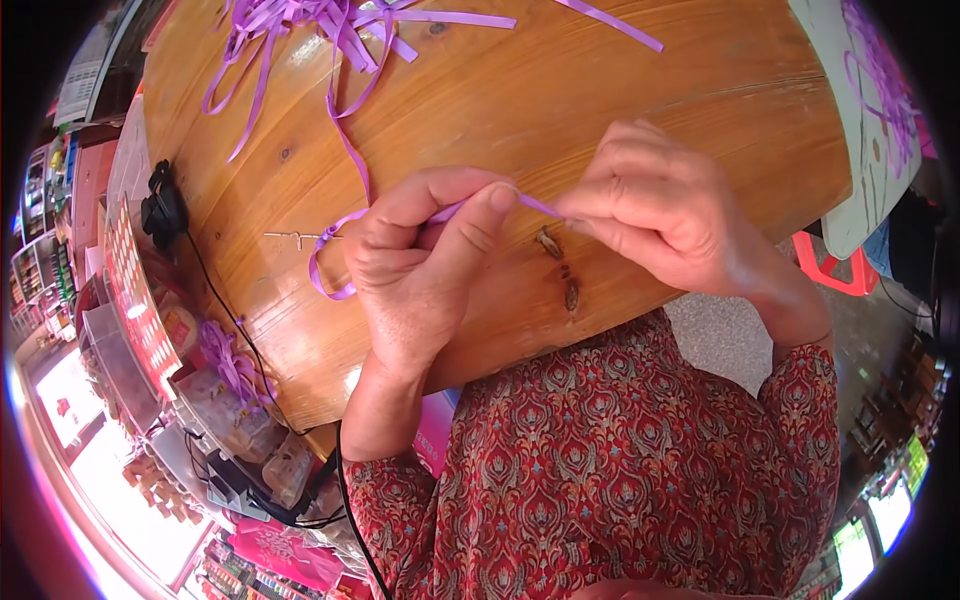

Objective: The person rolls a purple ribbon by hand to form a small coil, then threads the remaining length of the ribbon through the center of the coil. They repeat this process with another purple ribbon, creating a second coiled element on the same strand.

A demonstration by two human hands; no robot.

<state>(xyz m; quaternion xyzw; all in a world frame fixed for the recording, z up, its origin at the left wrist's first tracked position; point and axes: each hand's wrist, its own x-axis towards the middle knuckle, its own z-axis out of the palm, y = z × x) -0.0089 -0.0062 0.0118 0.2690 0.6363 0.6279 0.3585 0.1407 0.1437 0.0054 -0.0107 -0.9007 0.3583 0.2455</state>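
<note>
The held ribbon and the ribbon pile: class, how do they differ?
The held ribbon runs straight from the left hand to the right hand, while the ribbon pile lies loose on the table. The held ribbon shows as a thin strand; the ribbon pile is a tangle of many strips. Both are purple.

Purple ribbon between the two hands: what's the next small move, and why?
Probably draw the right hand slightly away while the left hand pinches firmly. The purple ribbon spans only a short gap between the left thumb and the right fingertips, and looks narrow, perhaps folded or twisted; a gentle pull may tighten it. Whether there's a knot inside the left hand is hidden.
</note>
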